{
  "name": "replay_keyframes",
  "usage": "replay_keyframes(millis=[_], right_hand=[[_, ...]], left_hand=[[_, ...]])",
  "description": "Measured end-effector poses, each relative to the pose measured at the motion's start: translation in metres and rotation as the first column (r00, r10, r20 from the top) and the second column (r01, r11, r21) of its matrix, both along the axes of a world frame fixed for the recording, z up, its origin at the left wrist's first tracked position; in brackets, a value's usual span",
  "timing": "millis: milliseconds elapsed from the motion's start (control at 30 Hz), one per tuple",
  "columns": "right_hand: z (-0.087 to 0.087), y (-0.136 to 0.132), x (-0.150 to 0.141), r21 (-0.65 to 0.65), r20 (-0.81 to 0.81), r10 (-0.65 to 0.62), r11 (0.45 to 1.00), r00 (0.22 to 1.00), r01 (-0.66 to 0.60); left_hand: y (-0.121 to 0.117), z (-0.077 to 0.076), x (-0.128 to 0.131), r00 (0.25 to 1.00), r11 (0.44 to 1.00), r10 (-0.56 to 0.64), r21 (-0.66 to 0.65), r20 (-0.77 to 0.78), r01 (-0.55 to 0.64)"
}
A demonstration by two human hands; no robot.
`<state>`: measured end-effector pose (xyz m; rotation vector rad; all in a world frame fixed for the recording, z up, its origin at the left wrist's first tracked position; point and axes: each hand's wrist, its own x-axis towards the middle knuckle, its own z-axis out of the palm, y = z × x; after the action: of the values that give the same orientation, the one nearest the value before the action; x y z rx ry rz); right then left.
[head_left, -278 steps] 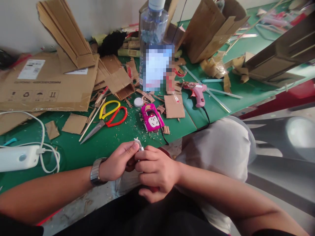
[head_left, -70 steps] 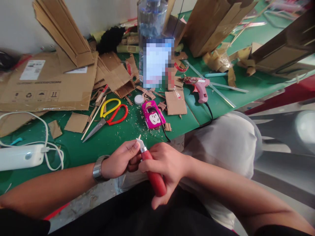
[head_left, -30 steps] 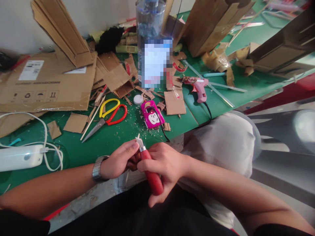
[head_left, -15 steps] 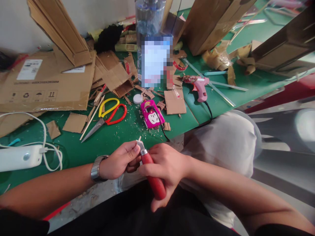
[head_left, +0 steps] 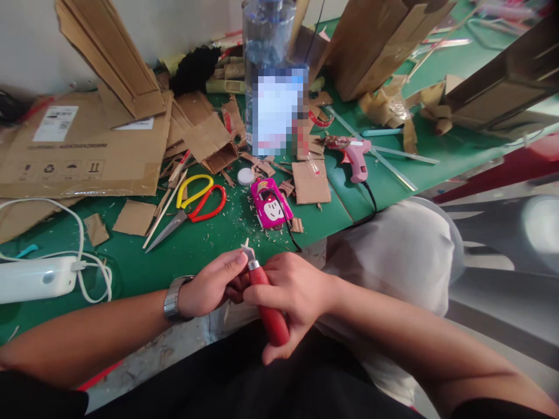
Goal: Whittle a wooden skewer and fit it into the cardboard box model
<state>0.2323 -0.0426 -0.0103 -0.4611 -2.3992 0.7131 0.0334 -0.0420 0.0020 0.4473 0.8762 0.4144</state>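
Head view: Beyond the edge of the bench (head_left: 144,265), a knife (head_left: 274,323) is clamped in the curled fingers of the right hand (head_left: 297,288), apparently for control; a stick (head_left: 247,241) is pinched by the left hand (head_left: 209,288), seemingly steadied beside the blade (head_left: 250,254).

Beyond the knife (head_left: 271,314), on the table (head_left: 135,262), the socket (head_left: 271,205) lies between scissors (head_left: 185,216) at left and glue gun (head_left: 357,157) at right.
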Motion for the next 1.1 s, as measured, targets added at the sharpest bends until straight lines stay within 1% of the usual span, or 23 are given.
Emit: replay_keyframes(millis=[133,367,533,600,667,767,833,900,967,1033,1100], right_hand=[[0.001,0.002,0.001,-0.009,0.021,0.016,1.0,1.0,-0.016],[0.0,0.001,0.001,-0.015,0.025,0.031,0.999,0.999,-0.031],[0.0,0.003,0.002,-0.001,0.093,0.036,0.999,0.995,-0.036],[0.0,0.004,0.001,-0.01,0.09,0.028,1.0,0.996,-0.028],[0.0,0.004,0.001,-0.033,0.053,0.018,0.999,0.998,-0.016],[-0.001,0.005,0.0,-0.062,0.014,-0.001,0.998,1.0,0.002],[-0.001,0.005,0.0,-0.078,0.027,-0.007,0.997,1.0,0.009],[0.0,0.004,0.001,-0.123,0.032,0.011,0.992,0.999,-0.007],[0.003,0.003,0.002,-0.206,0.007,0.048,0.977,0.999,-0.046],[0.006,0.002,0.003,-0.29,-0.03,0.072,0.954,0.997,-0.078],[0.012,0.003,0.005,-0.353,-0.061,0.063,0.932,0.996,-0.081]], left_hand=[[0.0,-0.003,0.0,0.999,1.0,-0.015,-0.023,0.029,0.015],[-0.001,-0.005,-0.002,0.995,0.999,-0.036,-0.013,0.097,0.038],[-0.001,-0.005,0.0,0.986,0.993,-0.09,-0.062,0.138,0.099],[-0.001,-0.005,0.002,0.991,0.996,-0.059,-0.065,0.124,0.067],[-0.001,-0.006,0.002,0.995,0.999,-0.02,-0.041,0.101,0.024],[-0.001,-0.006,0.001,0.997,1.0,-0.004,-0.016,0.081,0.005],[-0.001,-0.007,0.001,0.997,1.0,0.004,-0.011,0.08,-0.003],[-0.002,-0.009,0.001,0.996,0.999,0.004,0.032,0.088,-0.007],[-0.002,-0.011,0.003,0.995,0.99,-0.018,0.141,0.096,0.004],[-0.002,-0.013,0.005,0.994,0.96,-0.055,0.28,0.092,0.027],[-0.001,-0.013,0.008,0.997,0.931,-0.037,0.364,0.073,0.008]])
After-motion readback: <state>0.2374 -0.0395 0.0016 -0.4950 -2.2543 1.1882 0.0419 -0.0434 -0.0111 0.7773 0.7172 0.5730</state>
